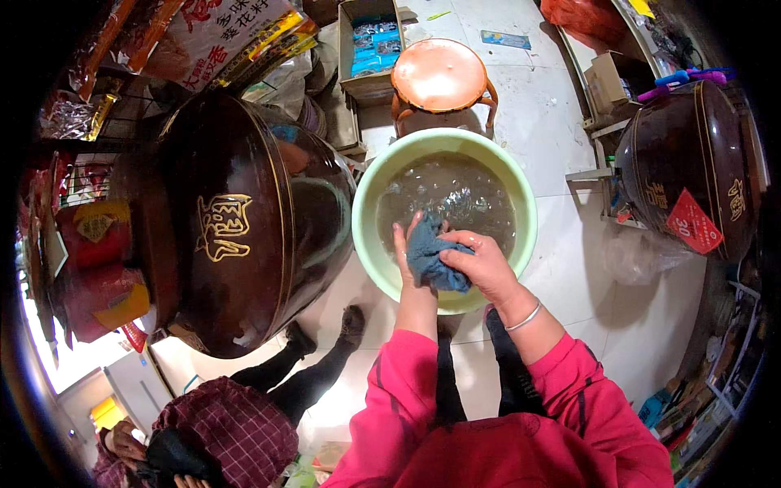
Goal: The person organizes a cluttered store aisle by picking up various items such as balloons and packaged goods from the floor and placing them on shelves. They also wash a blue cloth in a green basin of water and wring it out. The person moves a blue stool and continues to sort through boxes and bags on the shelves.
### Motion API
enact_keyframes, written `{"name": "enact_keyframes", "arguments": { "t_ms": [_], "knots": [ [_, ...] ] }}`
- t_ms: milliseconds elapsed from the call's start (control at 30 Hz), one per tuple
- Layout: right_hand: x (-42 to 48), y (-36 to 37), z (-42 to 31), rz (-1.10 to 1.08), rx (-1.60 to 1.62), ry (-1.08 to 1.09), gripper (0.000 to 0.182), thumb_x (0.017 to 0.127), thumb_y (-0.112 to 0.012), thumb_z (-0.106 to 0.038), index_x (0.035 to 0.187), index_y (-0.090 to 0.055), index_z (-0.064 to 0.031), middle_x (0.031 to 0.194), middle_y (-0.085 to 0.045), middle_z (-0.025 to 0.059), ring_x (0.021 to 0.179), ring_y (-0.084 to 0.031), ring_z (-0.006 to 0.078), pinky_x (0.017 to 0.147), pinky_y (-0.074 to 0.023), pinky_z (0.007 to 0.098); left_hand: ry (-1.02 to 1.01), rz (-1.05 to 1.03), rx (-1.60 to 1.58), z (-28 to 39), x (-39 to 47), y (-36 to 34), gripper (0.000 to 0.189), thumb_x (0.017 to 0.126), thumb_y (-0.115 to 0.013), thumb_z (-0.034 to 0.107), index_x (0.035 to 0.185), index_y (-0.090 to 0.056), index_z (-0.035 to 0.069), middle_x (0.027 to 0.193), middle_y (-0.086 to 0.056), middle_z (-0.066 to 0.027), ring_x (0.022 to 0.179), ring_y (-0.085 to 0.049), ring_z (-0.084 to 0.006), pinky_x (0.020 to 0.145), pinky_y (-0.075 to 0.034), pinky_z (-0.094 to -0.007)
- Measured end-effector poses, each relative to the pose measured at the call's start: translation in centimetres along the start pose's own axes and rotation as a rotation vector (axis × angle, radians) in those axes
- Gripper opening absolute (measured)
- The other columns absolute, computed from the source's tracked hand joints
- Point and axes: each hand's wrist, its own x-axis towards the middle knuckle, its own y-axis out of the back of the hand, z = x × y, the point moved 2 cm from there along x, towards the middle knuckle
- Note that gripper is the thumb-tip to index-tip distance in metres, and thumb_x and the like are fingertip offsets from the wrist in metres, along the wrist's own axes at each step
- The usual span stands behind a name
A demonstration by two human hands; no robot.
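Observation:
A wet blue-grey cloth (436,256) is bunched between my two hands, over the near part of a pale green plastic basin (364,244). My left hand (404,263) supports it from the left side, palm partly hidden beneath the fabric. From the right, the fingers and thumb of my right hand (485,262) pinch the cloth's upper folds. Murky brownish water (421,183) with bubbles fills the lower part of the basin. A silver bangle (525,315) circles my right wrist.
An orange round stool (439,73) stands just beyond the basin. Large dark-brown glazed jars flank it, one at left (244,183) and another at right (683,171). Another person (226,421) in a checked garment is at lower left. A cardboard box (372,85) holds blue packets.

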Motion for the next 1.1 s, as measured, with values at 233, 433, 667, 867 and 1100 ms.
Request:
{"name": "enact_keyframes", "arguments": {
  "t_ms": [233,433,667,867,1100],
  "knots": [
    [0.0,-1.3,4.6,0.266,-0.589,0.614,0.039,0.071,-0.058,-0.009,0.109,-0.051,-0.0038,0.13,-0.03,0.0201,0.117,-0.033,0.0365,0.098,-0.0264,0.0398,-0.151,0.063,0.303,0.1,0.3,-1.1,0.033,0.081,-0.051,0.023,0.111,-0.047,0.01,0.102,-0.052,-0.0127,0.088,-0.054,-0.0241,0.078,-0.045,-0.0398],
    [5.0,-1.6,4.5,0.393,-0.867,0.625,0.042,0.077,-0.052,-0.023,0.117,-0.047,-0.0112,0.125,-0.035,0.0205,0.116,-0.03,0.0398,0.099,-0.0229,0.0454,-0.038,-0.082,0.129,-1.5,0.5,0.9,0.039,0.08,-0.046,0.009,0.118,-0.04,0.007,0.115,-0.046,-0.0141,0.101,-0.049,-0.0256,0.086,-0.043,-0.035],
    [7.4,0.5,5.6,0.166,0.187,0.047,0.046,0.083,-0.045,-0.023,0.124,-0.037,-0.0034,0.126,-0.034,0.022,0.118,-0.032,0.0343,0.099,-0.0261,0.0338,-0.248,0.193,0.331,-1.7,-0.8,-2.0,0.033,0.081,-0.048,0.018,0.112,-0.048,0.003,0.107,-0.049,-0.0096,0.096,-0.05,-0.0204,0.085,-0.041,-0.0319],
    [1.8,-3.0,2.5,0.268,-0.691,0.645,0.043,0.079,-0.047,-0.005,0.122,-0.039,-0.0038,0.119,-0.04,0.0175,0.108,-0.041,0.0311,0.093,-0.032,0.0354,-0.154,0.05,0.221,-0.3,-0.4,-1.6,0.037,0.084,-0.048,0.032,0.111,-0.05,0.007,0.1,-0.051,-0.0059,0.091,-0.049,-0.0183,0.081,-0.041,-0.0298],
    [4.1,-2.2,2.4,0.326,-0.451,0.478,0.022,0.082,-0.051,-0.011,0.104,-0.05,-0.0068,0.096,-0.054,0.0169,0.088,-0.053,0.0326,0.076,-0.042,0.034,-0.368,0.171,0.573,0.2,-0.8,-3.7,0.031,0.085,-0.041,0.019,0.109,-0.051,0.002,0.102,-0.052,-0.0091,0.093,-0.051,-0.0192,0.083,-0.041,-0.0288]
  ]
}}
